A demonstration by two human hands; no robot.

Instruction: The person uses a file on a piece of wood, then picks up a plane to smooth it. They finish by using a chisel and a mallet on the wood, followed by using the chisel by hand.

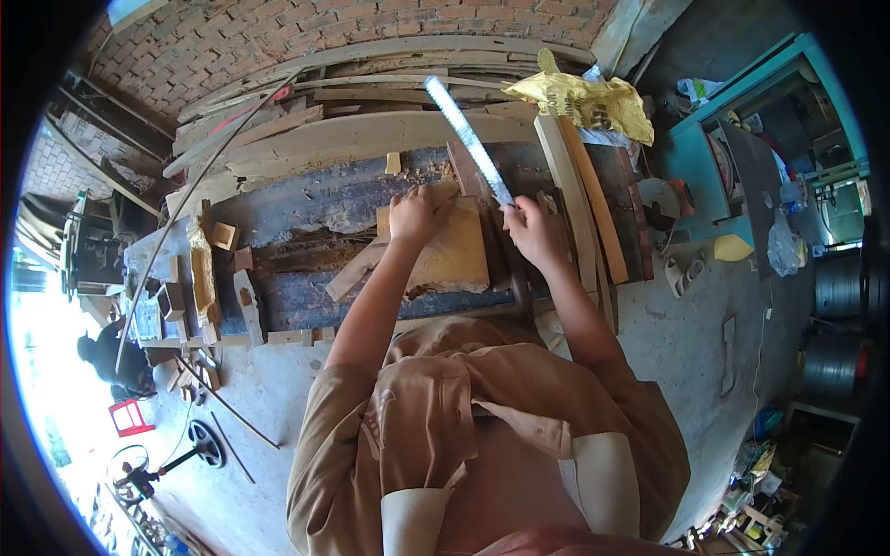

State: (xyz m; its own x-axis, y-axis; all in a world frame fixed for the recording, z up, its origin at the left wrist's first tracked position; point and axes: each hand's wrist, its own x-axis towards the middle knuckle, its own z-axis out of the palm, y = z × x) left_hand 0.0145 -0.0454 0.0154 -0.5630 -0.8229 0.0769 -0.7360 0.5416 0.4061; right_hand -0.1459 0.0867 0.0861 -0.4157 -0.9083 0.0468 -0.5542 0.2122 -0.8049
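Note:
My right hand (527,222) is closed round the lower end of a long, flat, shiny metal strip (466,130), which points up and to the left. My left hand (414,211) lies with bent fingers on a small wooden piece (443,192) at the top of a pale wooden board (454,248). The board rests on the dark, worn workbench (343,190). Another short wooden piece (356,271) leans out from the board's left side, near my left forearm. Just right of the board is a dark upright bar (515,269).
Long planks (567,190) cross the bench's right part. Wooden blocks (225,236) and offcuts (248,301) lie at the left. A thin rod (190,190) slants over the left end. Stacked boards (371,130) and a yellow sack (584,100) stand behind.

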